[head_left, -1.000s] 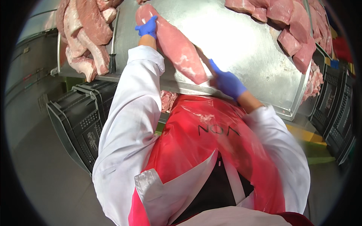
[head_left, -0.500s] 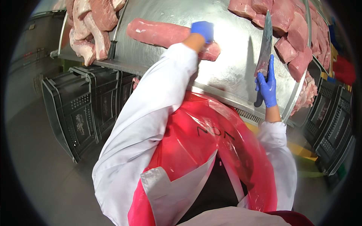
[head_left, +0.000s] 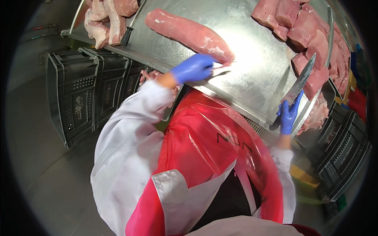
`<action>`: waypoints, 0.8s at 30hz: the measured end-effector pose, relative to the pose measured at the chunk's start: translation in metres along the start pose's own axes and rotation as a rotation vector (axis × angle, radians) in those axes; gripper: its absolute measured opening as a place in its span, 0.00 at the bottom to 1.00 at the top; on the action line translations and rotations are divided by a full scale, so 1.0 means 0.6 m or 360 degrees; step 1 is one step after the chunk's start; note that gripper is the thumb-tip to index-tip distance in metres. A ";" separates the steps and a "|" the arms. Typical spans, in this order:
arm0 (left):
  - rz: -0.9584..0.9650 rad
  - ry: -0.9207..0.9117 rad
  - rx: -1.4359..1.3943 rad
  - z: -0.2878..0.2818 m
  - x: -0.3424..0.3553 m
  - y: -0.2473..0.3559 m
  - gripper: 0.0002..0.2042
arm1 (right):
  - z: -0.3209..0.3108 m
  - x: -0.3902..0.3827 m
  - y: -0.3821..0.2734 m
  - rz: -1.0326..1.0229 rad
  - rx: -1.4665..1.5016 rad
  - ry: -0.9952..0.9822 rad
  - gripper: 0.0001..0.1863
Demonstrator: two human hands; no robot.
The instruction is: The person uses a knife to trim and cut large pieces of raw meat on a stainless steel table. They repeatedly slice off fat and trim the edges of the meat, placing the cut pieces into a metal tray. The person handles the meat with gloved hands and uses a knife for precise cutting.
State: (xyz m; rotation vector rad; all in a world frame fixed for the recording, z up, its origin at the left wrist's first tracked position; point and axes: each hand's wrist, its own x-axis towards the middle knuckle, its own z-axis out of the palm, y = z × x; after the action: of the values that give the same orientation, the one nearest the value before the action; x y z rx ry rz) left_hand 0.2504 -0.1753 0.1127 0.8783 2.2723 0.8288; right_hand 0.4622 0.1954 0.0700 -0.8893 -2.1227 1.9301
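A long pink boneless loin of meat (head_left: 189, 33) lies slantwise on the steel work table (head_left: 252, 82). Beside its near right end is my left hand (head_left: 193, 69), in a blue glove, with the fingers pinched together. A small pale scrap of meat (head_left: 217, 67) shows at those fingertips, slightly blurred. My right hand (head_left: 288, 117), gloved in blue too, grips the dark handle of a long knife (head_left: 298, 84) near the table's right front. The blade points away and to the right, close to the cut meat pieces.
Cut pink meat pieces (head_left: 305, 33) are heaped at the far right, and paler bony pieces (head_left: 112, 23) at the far left. Dark plastic crates (head_left: 76, 92) stand below the table on the left, and another crate (head_left: 344, 147) on the right. Trimmings (head_left: 151, 76) lie in a left-hand container.
My left hand has come off the top of the loin toward the table's near edge. My right hand has moved slightly nearer with the knife, whose blade now leans further right.
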 end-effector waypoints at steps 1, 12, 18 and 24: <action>0.0099 0.0087 0.0246 -0.014 -0.071 -0.067 0.07 | 0.002 0.009 -0.001 0.0010 0.0009 -0.0009 0.46; -0.0198 0.0074 0.1274 -0.224 -0.110 -0.301 0.41 | 0.384 0.104 -0.029 0.0162 0.0385 -0.0811 0.25; -0.0048 -0.0683 0.1284 -0.306 0.149 -0.357 0.46 | 0.564 0.102 -0.058 -0.0164 -0.0412 -0.0398 0.20; -0.0193 -0.0245 0.0993 -0.271 0.125 -0.366 0.40 | 0.501 0.229 -0.074 -0.0506 -0.0934 -0.0105 0.20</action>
State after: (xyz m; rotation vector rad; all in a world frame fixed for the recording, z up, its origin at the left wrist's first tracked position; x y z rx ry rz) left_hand 0.0089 -0.3067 0.0428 1.0064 2.4419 -0.0226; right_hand 0.1926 0.0053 0.0225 -0.5092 -2.7250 1.2162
